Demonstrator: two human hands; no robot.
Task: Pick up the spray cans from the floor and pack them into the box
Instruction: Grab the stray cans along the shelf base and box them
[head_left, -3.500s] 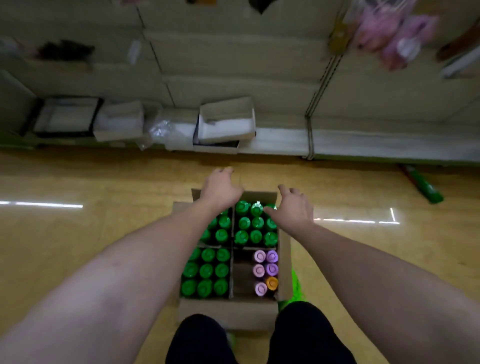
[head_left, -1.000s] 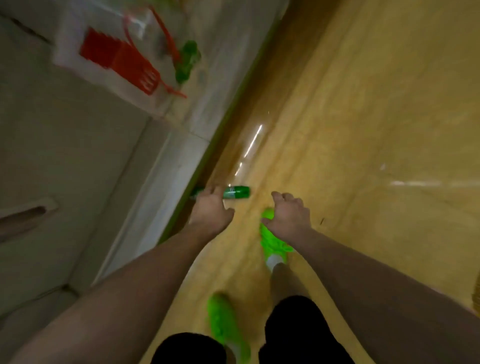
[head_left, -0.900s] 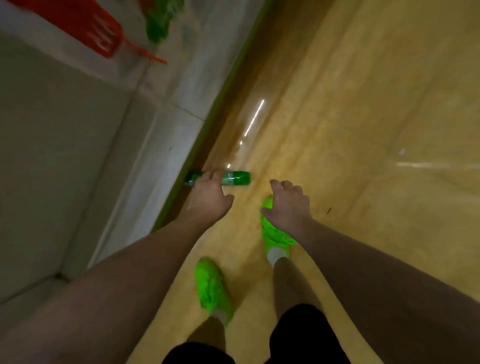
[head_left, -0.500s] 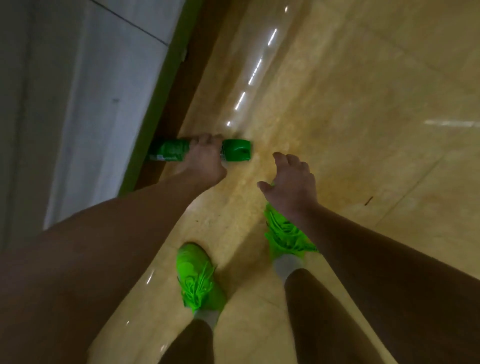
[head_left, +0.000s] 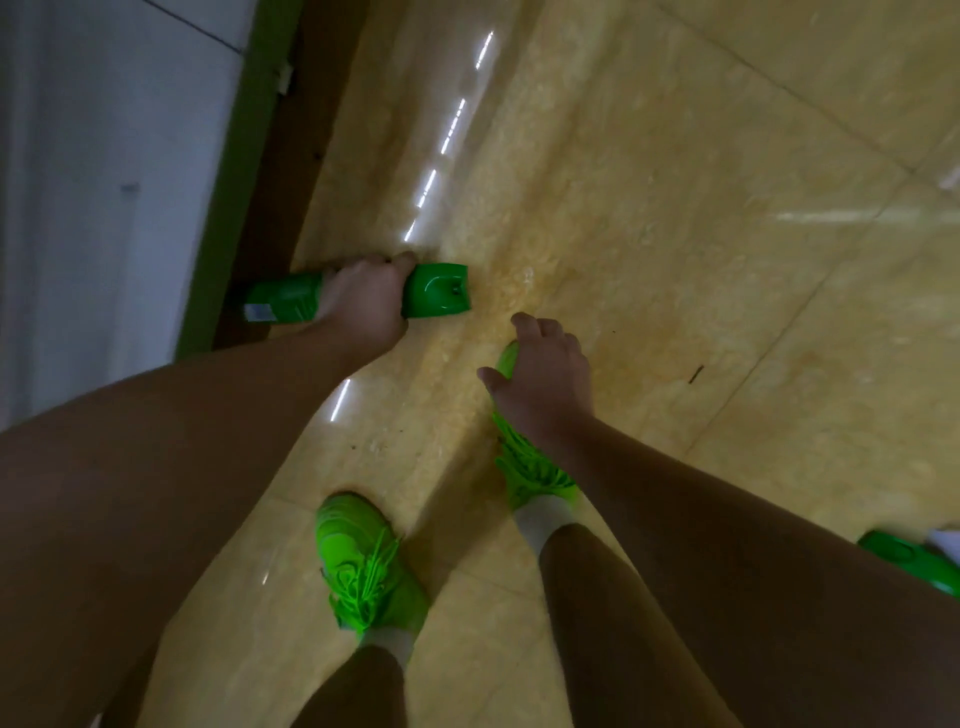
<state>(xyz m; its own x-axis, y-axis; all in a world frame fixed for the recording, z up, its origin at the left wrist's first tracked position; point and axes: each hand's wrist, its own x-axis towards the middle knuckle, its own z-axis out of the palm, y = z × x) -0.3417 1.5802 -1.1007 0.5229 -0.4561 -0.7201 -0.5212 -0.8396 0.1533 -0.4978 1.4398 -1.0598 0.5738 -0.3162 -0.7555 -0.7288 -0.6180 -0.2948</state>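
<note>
From the head view, you were at the pickup step: your left hand (head_left: 363, 299) was wrapped over the middle of a green spray can (head_left: 436, 291) that lay on its side on the floor (head_left: 649, 208), its base end close to the green strip (head_left: 234, 171) along the foot of the white wall panel (head_left: 104, 182) and its cap end pointing out toward the open tiles. Your fingers (head_left: 402, 258) were curled over the far side of the can, so you held it; whether it had left the floor could not be told. The left arm reached down and forward, nearly straight, with the back of the hand turned up to you.

Your right hand (head_left: 545, 379) hung free above your right shoe (head_left: 530, 467), palm down, fingers loosely spread and holding nothing. The left shoe (head_left: 363, 566) stood a step behind.

The box was not in view. As I judge it, the next move called for lifting the can clear, straightening up and turning back toward the box. Another green object (head_left: 909, 561), probably a second can, showed at the lower right edge, partly hidden by your right forearm
</note>
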